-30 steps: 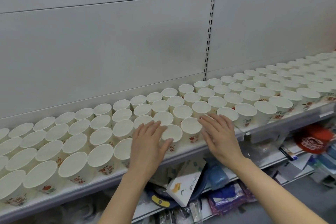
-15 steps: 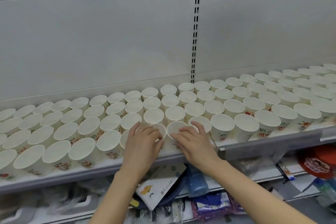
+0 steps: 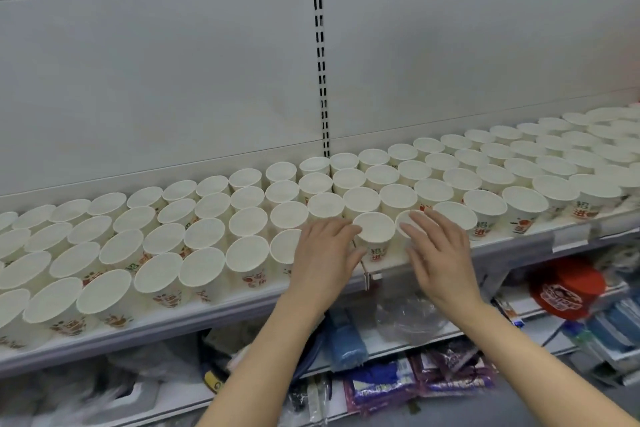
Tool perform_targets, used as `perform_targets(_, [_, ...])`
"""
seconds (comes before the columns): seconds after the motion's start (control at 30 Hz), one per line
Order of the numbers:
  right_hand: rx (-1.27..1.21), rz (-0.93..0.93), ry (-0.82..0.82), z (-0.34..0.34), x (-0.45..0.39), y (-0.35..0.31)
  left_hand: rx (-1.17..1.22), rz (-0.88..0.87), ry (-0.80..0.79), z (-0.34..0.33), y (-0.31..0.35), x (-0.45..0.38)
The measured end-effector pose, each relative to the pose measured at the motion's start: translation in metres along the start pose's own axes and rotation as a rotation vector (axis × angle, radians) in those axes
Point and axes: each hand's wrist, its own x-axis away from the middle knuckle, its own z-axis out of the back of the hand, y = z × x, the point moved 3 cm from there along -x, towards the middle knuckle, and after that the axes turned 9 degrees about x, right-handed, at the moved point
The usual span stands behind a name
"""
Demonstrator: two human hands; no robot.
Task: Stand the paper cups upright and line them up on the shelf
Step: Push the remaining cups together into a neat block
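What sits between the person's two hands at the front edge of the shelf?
In the head view, one upright paper cup stands between the left hand and the right hand. The left fingertips touch its side; the right hand covers the neighbouring cup.

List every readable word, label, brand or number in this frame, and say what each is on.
"招" over "进": green and red print on the front-row paper cups, others partly hidden.
Red cap logo: too blurred.
Packages on the lower shelf: print too small.
Shelf-edge label holders: nothing legible.
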Motion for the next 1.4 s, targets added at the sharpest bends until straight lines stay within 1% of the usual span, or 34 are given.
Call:
perform_targets(0.07, [0.05,-0.017,-0.009,0.002,0.005,0.016,-0.013,-0.019,-0.033,-0.008,0.015,-0.015])
perform_targets(0.13, [0.073,0.002,-0.003,0.002,0.005,0.024,-0.016,0.008,-0.119,-0.018,0.021,-0.027])
perform_targets(0.2, [0.08,0.034,0.009,0.0,0.005,0.028,-0.046,0.03,-0.151,-0.025,0.02,-0.031])
perform_targets(0.3, [0.065,0.062,0.005,-0.004,0.001,0.031,-0.097,0.041,-0.14,-0.029,0.018,-0.031])
perform_targets(0.4, [0.071,0.085,-0.023,-0.006,-0.002,0.033,-0.09,0.046,-0.119,-0.029,0.019,-0.03])
perform_targets(0.53, [0.043,0.075,0.001,0.003,-0.002,0.044,-0.02,0.019,0.003,-0.033,0.038,-0.034])
perform_targets(0.6, [0.043,0.053,0.04,0.012,-0.001,0.063,-0.005,-0.018,0.023,-0.039,0.059,-0.042])
perform_targets(0.67, [0.068,0.001,0.068,0.019,0.002,0.091,0.002,-0.046,-0.003,-0.051,0.082,-0.053])
perform_targets(0.77, [0.101,-0.062,0.067,0.021,0.003,0.136,-0.009,-0.031,-0.034,-0.075,0.108,-0.071])
perform_targets(0.9, [0.068,0.062,0.01,0.013,-0.002,0.172,-0.04,0.059,-0.044,-0.1,0.129,-0.086])
perform_targets(1.0, [-0.002,0.134,-0.021,0.009,-0.006,0.178,-0.071,0.113,-0.048,-0.11,0.136,-0.089])
perform_targets(1.07, [-0.06,0.182,-0.006,0.011,-0.009,0.181,-0.085,0.148,0.005,-0.114,0.143,-0.095])
perform_targets(1.13, [-0.101,0.191,0.019,0.017,-0.014,0.193,-0.086,0.166,0.054,-0.12,0.155,-0.104])
perform_targets(1.27, [-0.093,0.115,0.093,0.035,-0.008,0.241,-0.045,0.151,0.029,-0.146,0.189,-0.126])
perform_targets(1.4, [0.007,0.007,0.057,0.045,0.002,0.294,-0.024,0.093,-0.069,-0.174,0.216,-0.142])
